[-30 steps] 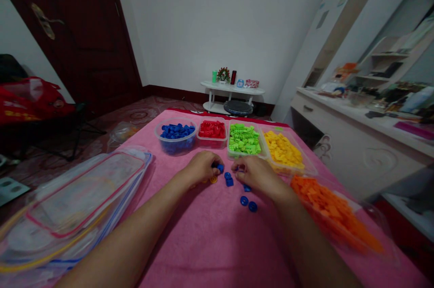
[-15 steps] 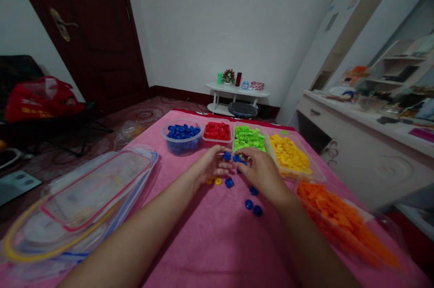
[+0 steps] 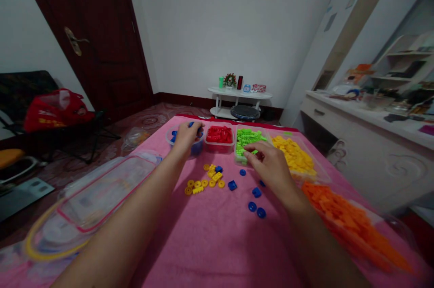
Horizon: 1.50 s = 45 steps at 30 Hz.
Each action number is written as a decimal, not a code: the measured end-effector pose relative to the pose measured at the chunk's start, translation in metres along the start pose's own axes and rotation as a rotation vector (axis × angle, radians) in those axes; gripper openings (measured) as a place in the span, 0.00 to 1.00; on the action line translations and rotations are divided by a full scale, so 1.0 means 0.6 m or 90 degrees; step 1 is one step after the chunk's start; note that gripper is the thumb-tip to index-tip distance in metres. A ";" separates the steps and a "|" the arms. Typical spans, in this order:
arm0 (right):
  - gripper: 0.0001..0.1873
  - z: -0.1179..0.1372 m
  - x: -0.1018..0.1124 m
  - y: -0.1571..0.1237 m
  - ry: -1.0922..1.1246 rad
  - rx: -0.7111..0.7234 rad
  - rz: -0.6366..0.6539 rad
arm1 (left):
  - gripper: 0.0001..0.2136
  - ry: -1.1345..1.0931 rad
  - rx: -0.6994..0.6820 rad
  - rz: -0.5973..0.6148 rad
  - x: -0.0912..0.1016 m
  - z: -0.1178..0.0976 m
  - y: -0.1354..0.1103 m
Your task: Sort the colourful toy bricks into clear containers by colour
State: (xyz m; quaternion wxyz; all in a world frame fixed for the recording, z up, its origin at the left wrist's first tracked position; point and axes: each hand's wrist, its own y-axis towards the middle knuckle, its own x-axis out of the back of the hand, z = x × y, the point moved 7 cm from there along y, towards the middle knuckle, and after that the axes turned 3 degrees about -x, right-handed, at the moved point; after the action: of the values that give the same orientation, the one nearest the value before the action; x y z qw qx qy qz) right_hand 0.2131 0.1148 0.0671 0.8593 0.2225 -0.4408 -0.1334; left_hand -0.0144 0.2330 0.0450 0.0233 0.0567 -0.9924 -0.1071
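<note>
My left hand [image 3: 187, 136] is over the round clear tub of blue pieces [image 3: 196, 148], fingers closed around a small blue toy building piece [image 3: 191, 124]. The hand hides much of the tub. My right hand [image 3: 271, 160] hovers in front of the box of green pieces [image 3: 240, 159], its fingers loosely bent and apart, with nothing visible in them. Below it on the pink cloth lie blue wheels [image 3: 252, 206] and a blue block [image 3: 257, 192]. Between the hands are a square blue piece [image 3: 232, 185] and several yellow wheels and bricks [image 3: 217, 177].
Boxes of red [image 3: 219, 147], yellow [image 3: 293, 157] and orange pieces [image 3: 349, 220] line the back and right of the pink-covered table [image 3: 210, 243]. Stacked clear lids [image 3: 108, 188] lie at the left. A white dresser [image 3: 352, 143] stands to the right.
My left hand has moved left and away from me to the blue tub, uncovering yellow pieces. My right hand has parted from it, shifted right, and no longer shows the blue pieces it held.
</note>
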 end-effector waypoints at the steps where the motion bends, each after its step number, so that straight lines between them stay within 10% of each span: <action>1: 0.09 -0.006 -0.002 0.002 -0.020 -0.012 0.018 | 0.08 0.096 -0.045 -0.028 0.019 -0.005 0.012; 5: 0.10 -0.030 -0.026 0.000 -0.114 -0.067 0.159 | 0.11 0.544 -0.234 -0.001 0.022 -0.017 0.015; 13: 0.17 -0.012 -0.121 -0.057 -0.158 -0.008 0.323 | 0.11 0.706 -0.325 0.262 -0.090 0.007 -0.096; 21: 0.13 -0.027 -0.111 -0.040 -0.207 -0.038 0.220 | 0.09 0.688 -0.305 0.364 -0.122 0.058 -0.140; 27: 0.17 -0.061 -0.128 -0.044 -0.253 -0.050 0.203 | 0.09 0.484 -0.289 0.287 -0.111 0.051 -0.132; 36: 0.13 -0.037 -0.082 -0.022 -0.136 -0.052 0.109 | 0.14 -0.231 0.252 0.276 -0.118 0.081 -0.147; 45: 0.16 0.047 -0.059 -0.025 -0.006 0.035 0.080 | 0.20 -0.534 0.514 0.447 -0.174 0.089 -0.208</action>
State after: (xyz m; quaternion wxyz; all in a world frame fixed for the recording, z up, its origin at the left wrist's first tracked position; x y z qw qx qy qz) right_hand 0.1692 0.1092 0.0492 0.8576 0.2173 -0.4612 -0.0683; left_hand 0.0992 0.1356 -0.0377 -0.3528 -0.3112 -0.8392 0.2728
